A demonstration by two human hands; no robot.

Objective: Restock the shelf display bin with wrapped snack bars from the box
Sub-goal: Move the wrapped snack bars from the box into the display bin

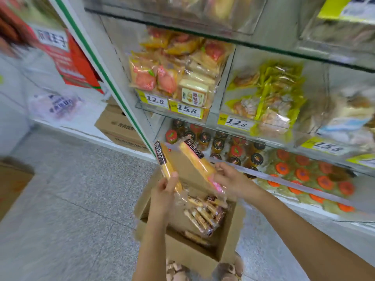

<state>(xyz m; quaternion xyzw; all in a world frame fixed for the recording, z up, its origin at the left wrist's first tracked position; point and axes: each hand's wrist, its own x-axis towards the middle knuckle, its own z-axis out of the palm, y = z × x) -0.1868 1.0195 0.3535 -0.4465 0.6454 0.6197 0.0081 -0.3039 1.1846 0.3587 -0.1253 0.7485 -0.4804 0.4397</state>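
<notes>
— Where are your hands?
— Your left hand [165, 188] grips one wrapped snack bar [165, 163]. Your right hand [229, 179] pinches a second bar [197, 163]. Both are above the box's far edge.
— And the rest?
— The other bars [203, 213] lie inside the box [188, 252].

The grey speckled floor [71, 189] bears the open cardboard box [188, 253] of wrapped snack bars [203, 216].
</notes>
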